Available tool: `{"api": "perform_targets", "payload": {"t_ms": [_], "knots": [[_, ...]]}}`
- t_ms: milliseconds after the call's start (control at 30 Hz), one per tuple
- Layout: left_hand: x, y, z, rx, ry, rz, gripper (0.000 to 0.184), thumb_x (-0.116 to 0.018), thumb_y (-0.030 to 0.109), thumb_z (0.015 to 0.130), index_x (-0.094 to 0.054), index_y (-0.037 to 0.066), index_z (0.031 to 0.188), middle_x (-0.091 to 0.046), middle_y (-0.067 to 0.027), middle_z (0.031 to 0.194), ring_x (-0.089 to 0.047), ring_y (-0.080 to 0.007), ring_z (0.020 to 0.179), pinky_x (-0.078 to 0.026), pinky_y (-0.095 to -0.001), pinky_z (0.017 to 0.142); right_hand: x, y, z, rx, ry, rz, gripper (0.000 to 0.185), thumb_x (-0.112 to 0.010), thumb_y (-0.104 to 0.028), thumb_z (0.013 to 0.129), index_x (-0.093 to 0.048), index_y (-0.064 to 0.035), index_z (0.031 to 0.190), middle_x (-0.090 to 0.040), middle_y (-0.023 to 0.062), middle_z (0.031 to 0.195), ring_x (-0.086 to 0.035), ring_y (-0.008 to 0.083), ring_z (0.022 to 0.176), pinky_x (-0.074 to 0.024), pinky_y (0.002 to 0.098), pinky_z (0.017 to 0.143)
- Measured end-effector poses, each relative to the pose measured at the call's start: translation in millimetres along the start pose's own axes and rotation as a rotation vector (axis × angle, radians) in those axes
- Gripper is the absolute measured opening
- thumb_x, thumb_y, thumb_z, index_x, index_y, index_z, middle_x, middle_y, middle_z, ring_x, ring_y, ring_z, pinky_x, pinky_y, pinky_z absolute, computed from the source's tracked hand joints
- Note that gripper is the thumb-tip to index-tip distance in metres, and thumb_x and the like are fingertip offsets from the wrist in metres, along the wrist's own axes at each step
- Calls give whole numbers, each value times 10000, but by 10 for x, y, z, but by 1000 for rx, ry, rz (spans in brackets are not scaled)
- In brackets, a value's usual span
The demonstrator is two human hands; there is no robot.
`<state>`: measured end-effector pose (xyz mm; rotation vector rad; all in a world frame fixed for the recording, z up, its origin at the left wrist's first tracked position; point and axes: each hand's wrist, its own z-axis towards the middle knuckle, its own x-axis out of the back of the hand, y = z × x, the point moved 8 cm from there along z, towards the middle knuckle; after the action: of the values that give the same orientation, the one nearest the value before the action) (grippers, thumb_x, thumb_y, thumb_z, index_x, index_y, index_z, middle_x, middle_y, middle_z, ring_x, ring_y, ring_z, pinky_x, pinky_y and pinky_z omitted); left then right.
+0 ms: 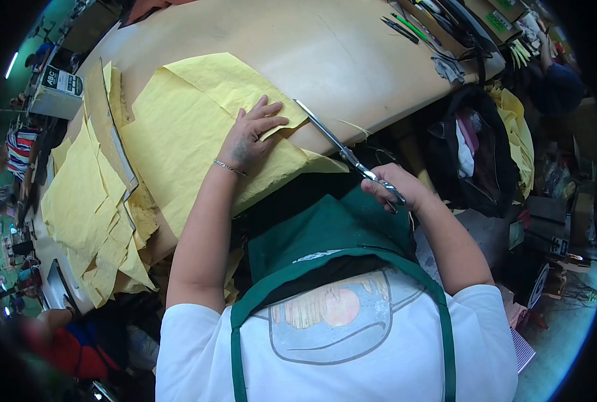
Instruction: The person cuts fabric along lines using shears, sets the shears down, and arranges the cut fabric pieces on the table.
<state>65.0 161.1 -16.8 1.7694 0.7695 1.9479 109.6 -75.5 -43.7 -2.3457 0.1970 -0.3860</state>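
Note:
My left hand (250,136) lies on a large yellow sheet (177,127), fingers stretched out and pressing near its right edge. The sheet looks like thin leather or cloth; I cannot tell which. My right hand (399,187) grips long metal scissors (347,153) by the handles, just off the table's near edge. Their blades point up and left, with the tip close to the sheet's right corner. A thin yellow strip (354,126) lies by the table edge beyond the scissors. One flap of the sheet hangs toward my green apron (332,221).
Yellow offcuts (87,214) are piled at the left beside a long, narrow grey-edged piece (116,134). Pens (405,28) and a grey rag (448,68) lie at the table's far right. An open black bag (479,151) hangs at the right. Other people are nearby.

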Motion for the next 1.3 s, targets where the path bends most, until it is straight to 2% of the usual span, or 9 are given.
{"api": "perform_targets", "payload": {"t_ms": [267,500,567,633,733,900,1100,1200,1300], "knots": [[-7,-68,7,-17,8,-55,286,-597,95,748,-602,199,1014,-455,-17,1251,-277,-232,1261,-113,-546,1020,46,206,-60,-74,188,125,471,-599,-493,744,-514,-36,667,-472,9,517,-471,71,420,-389,218,396],[380,455,126,-222,152,-647,441,-513,75,834,-381,2,1249,-390,-115,1293,-291,-186,1244,-198,-315,1036,235,618,-373,-31,476,181,393,-601,-400,769,-508,-19,736,-490,41,570,-515,128,494,-414,276,463],[674,513,19,-215,275,-794,419,-513,92,835,-408,2,1231,-418,-111,1272,-330,-184,1220,-234,-299,1016,351,614,-411,53,599,-88,407,-645,-393,731,-490,-17,749,-488,63,601,-512,163,549,-414,302,512],[957,171,-258,-48,475,-721,389,-505,121,843,-439,-4,1206,-463,-103,1230,-394,-182,1170,-282,-283,981,455,403,-407,110,693,-234,433,-687,-384,691,-471,-14,748,-486,86,623,-496,195,588,-408,326,551],[1260,-317,-1105,291,713,-44,301,-571,177,792,-555,-11,1026,-570,-152,1021,-526,-264,983,-399,-318,848,637,-146,-362,191,792,-313,487,-756,-355,608,-432,-7,718,-474,118,627,-417,236,577,-389,344,568],[940,-662,-2404,644,752,169,390,-584,213,776,-510,-28,1074,-498,-195,1083,-462,-322,1033,-374,-370,875,475,-1037,160,348,727,-447,510,-777,-375,555,-484,6,724,-523,144,687,-510,292,629,-412,379,590],[739,-511,-2517,903,666,416,472,-622,263,743,-499,48,1146,-463,-131,1140,-401,-322,1061,-337,-421,899,-287,-1650,693,597,793,-703,669,-776,-414,518,-466,9,932,-509,165,913,-463,317,906,-369,404,804],[728,-538,-2514,898,653,375,440,-621,245,743,-517,58,1128,-456,-104,1161,-372,-313,1095,-338,-432,897,187,-1590,1018,538,1016,-868,651,-744,-429,566,-471,1,972,-511,166,955,-453,314,948,-341,403,858],[690,-529,-2419,823,598,335,399,-615,210,743,-535,57,1103,-456,-105,1166,-380,-313,1092,-337,-427,900,1216,-1542,1031,200,1102,-790,625,-719,-441,596,-494,-11,992,-511,178,1040,-447,338,1024,-345,430,876]]}}
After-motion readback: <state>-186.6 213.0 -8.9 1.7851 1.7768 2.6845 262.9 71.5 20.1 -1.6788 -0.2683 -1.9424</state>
